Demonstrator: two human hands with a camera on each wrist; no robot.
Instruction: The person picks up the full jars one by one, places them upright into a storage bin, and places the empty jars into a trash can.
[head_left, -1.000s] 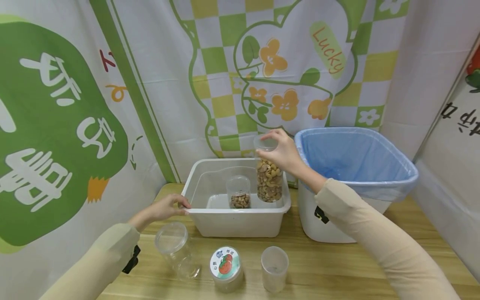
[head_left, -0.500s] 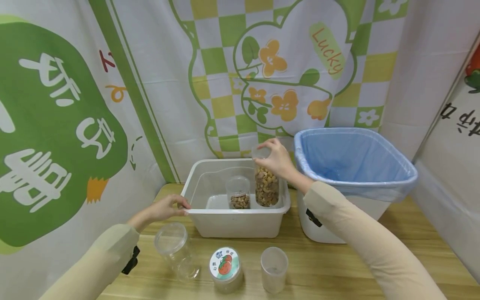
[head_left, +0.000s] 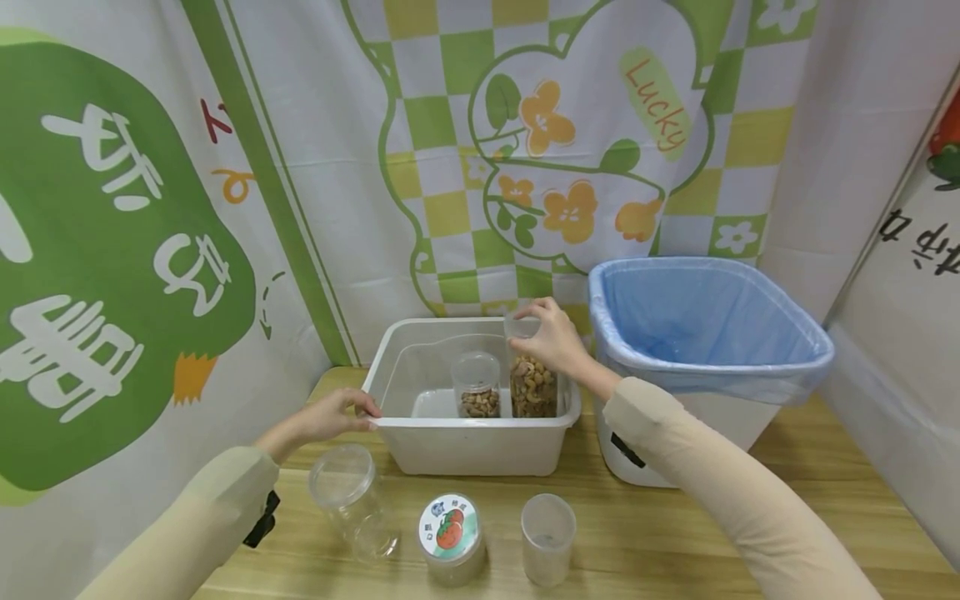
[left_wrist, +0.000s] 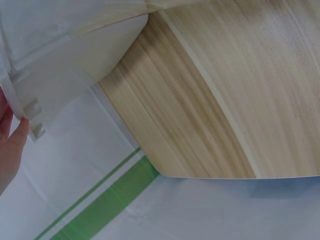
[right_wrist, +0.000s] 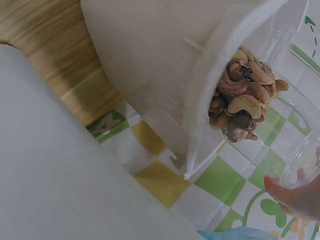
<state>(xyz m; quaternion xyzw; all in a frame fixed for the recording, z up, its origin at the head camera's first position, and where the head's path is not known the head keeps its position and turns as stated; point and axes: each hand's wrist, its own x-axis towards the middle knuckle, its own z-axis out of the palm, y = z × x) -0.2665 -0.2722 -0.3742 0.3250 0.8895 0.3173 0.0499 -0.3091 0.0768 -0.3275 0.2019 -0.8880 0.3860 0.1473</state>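
Observation:
My right hand (head_left: pixel 551 337) grips the top of a clear plastic jar (head_left: pixel 534 393) partly filled with cashews. The jar stands upright inside the right end of a white plastic tub (head_left: pixel 472 450), its lower part behind the front rim. In the right wrist view, the cashews (right_wrist: pixel 245 97) show past the tub's edge, and fingertips (right_wrist: pixel 277 192) hold the jar's mouth end. My left hand (head_left: pixel 337 414) pinches the tub's left rim between thumb and fingers, also seen around the rim (left_wrist: pixel 17 102) in the left wrist view. Beside the held jar, a shorter clear jar (head_left: pixel 480 396) contains brown nuts.
On the wooden table (head_left: pixel 645 533) in front stand a clear lidded jar (head_left: pixel 352 500), a tub with a tomato-printed lid (head_left: pixel 452 529) and a frosted cup (head_left: pixel 549 537). A white bin with a blue liner (head_left: pixel 712 333) is right of the tub. A printed curtain (head_left: pixel 450 167) hangs behind.
My right hand has lowered the jar of cashews from above the white tub's right end down into it, shifting slightly left. My left hand has stayed on the rim.

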